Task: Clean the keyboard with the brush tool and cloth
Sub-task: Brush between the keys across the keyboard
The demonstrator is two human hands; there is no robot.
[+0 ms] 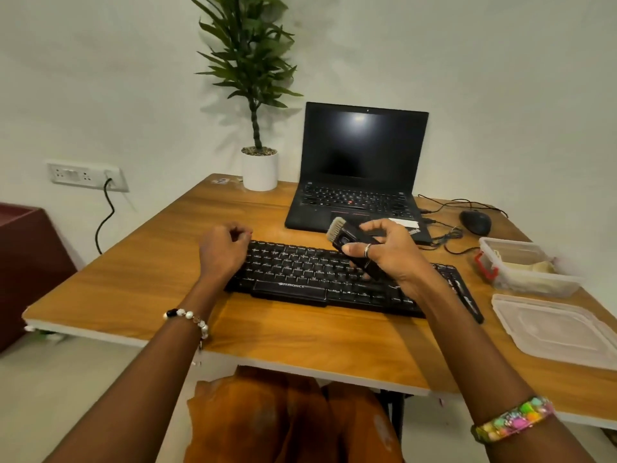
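A black keyboard lies across the middle of the wooden desk. My right hand holds a black brush tool above the keyboard's right half, its pale bristles pointing up and to the left. My left hand rests as a loose fist on the keyboard's left end, with nothing seen in it. A pale cloth seems to lie inside the clear plastic box at the right.
An open black laptop stands behind the keyboard. A potted plant sits at the back, a black mouse with cables at the back right. The box's clear lid lies near the desk's right front edge.
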